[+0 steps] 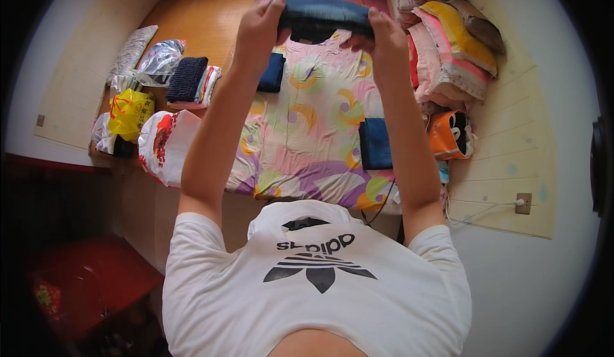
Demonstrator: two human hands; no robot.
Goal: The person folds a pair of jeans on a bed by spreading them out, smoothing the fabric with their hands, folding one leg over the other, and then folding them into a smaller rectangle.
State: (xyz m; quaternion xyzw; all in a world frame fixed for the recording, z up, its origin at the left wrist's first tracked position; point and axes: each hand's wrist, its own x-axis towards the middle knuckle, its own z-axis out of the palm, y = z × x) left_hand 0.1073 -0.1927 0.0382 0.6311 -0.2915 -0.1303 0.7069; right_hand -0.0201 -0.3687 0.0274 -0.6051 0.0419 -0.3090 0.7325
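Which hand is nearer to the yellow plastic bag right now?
Left. The left hand, holding one end of the blue denim, is to the right of the yellow bag; the right hand, at the other end, is farther right.

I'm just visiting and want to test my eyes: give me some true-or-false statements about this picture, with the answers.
1. The left hand grips one end of the folded blue denim. True.
2. The right hand is holding nothing. False: it grips the denim's other end.
3. A yellow plastic bag sits on the person's left. True.
4. The orange bag is also on the left. False: it is on the right.
5. The patterned sheet is plain white. False: it has colourful swirls.
6. A plug is in the right-hand wall socket. True.
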